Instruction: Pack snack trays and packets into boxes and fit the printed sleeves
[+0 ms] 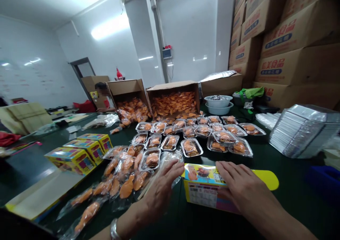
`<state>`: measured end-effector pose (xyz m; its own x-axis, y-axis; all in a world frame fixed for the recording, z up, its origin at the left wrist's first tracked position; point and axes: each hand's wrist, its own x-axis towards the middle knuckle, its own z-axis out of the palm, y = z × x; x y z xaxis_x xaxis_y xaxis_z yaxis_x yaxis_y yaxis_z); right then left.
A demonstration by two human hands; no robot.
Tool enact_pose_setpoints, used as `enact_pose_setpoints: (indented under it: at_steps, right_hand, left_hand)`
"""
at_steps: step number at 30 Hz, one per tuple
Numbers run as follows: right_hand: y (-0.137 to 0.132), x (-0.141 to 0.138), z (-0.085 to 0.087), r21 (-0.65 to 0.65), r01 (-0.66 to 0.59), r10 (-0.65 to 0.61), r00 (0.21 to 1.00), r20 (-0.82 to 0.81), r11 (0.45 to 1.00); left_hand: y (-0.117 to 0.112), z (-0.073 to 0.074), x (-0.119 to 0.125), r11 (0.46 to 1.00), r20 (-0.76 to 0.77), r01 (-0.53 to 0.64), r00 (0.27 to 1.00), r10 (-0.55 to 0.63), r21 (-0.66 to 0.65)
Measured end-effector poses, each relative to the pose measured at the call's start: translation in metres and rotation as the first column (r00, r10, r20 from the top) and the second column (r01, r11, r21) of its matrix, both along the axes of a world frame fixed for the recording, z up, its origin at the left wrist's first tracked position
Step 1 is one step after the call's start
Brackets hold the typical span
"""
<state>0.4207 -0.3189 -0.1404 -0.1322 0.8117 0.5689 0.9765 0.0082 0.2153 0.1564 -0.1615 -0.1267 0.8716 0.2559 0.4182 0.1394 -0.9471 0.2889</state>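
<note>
resting on a printed carton [204,194], the right hand [245,187] is laid flat and open, fingers spread and unclenched, with nothing grasped, while the left hand [159,192] is held open at the carton's near corner - no grip is taken there either. the carton is set on a dark green table [186,226], its yellow flap [265,180] jutting to the right - sealed orange food packets [124,187] are heaped just beside the left hand.
</note>
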Motion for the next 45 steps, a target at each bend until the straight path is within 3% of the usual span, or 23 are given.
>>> enact_pose_setpoints:
  at_steps: [3,6,10,14,16,17,20,22,28,31,35,37,40,45]
  right_hand:
    - [-0.001,0.001,0.000,0.015,-0.021,0.021,1.000,-0.010,1.000]
    - [-0.002,0.001,0.002,0.021,-0.031,0.032,0.999,-0.021,0.999]
    - [-0.004,0.000,0.006,0.024,-0.032,0.034,0.998,-0.048,0.999]
    - [-0.007,0.002,0.007,0.047,-0.052,0.055,0.997,-0.054,0.998]
    - [-0.008,0.003,0.007,0.054,-0.053,0.055,0.997,-0.050,0.997]
    - [-0.008,0.003,0.007,0.054,-0.050,0.053,0.997,-0.050,0.997]
    - [-0.006,0.003,0.008,0.055,-0.040,0.044,0.997,-0.060,0.998]
    - [-0.004,0.002,0.008,0.061,-0.037,0.041,0.997,-0.067,0.997]
    - [-0.003,-0.003,0.011,0.098,-0.032,0.037,0.998,-0.054,0.995]
    - [-0.004,-0.005,0.011,0.107,-0.048,0.052,0.998,-0.035,0.993]
    - [-0.009,-0.006,0.008,0.087,-0.042,0.042,0.999,-0.002,0.995]
    - [-0.012,-0.005,0.006,0.065,-0.029,0.029,1.000,0.007,0.997]
    - [-0.014,-0.005,0.006,0.026,-0.038,0.038,0.999,0.004,0.999]
    - [-0.009,-0.011,0.011,-0.036,-0.004,0.002,0.999,-0.053,0.999]
  left_hand:
    - [0.005,0.001,-0.001,0.991,-0.071,-0.018,0.997,0.028,0.132]
    - [0.000,0.016,-0.002,0.982,-0.184,0.018,0.983,0.018,0.189]
    - [-0.024,0.025,-0.005,0.998,-0.151,0.061,0.987,-0.055,0.035]
    - [-0.038,0.017,0.002,0.964,-0.002,-0.128,0.991,0.131,-0.232]
    - [-0.035,0.018,0.010,0.928,0.101,-0.146,0.976,0.191,-0.344]
    - [-0.032,0.021,0.015,0.932,0.143,-0.128,0.972,0.185,-0.339]
    - [-0.026,0.032,0.025,0.988,0.178,-0.079,0.979,0.102,-0.129]
    - [-0.027,0.034,0.030,0.994,0.163,-0.110,0.981,0.109,-0.001]
    - [-0.048,0.014,0.034,0.954,0.365,-0.269,0.908,0.207,0.130]
    - [-0.048,0.021,0.023,0.966,0.271,-0.217,0.947,0.173,0.143]
    - [-0.038,0.052,0.021,0.994,0.037,-0.095,0.995,0.097,-0.049]
    - [-0.034,0.060,0.028,1.000,-0.114,-0.011,0.993,0.011,0.004]
    - [-0.029,0.057,0.039,0.990,-0.267,0.084,0.962,-0.052,0.110]
    - [-0.028,0.055,0.057,0.969,-0.304,0.129,0.951,-0.060,0.210]
